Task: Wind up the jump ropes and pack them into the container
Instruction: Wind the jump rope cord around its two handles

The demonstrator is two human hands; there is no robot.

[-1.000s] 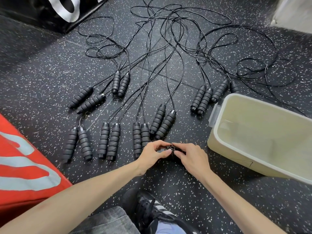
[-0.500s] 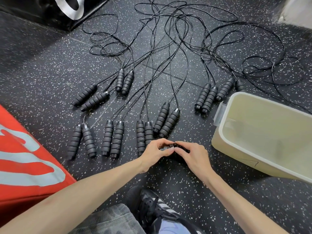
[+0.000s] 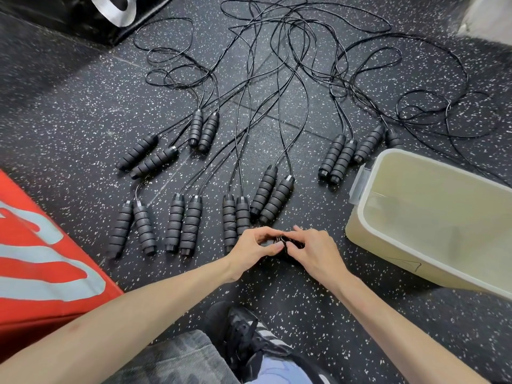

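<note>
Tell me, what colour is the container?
Pale beige container, seen in the head view.

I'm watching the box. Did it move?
No. The box sits beside the same handle pair as before; only the camera shifted.

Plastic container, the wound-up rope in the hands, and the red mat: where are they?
Plastic container (image 3: 365, 187): head view, on its left rim.
Wound jump rope (image 3: 282, 241): head view, on the black coil between both hands.
Red mat (image 3: 41, 261): head view, on its top face.
</note>
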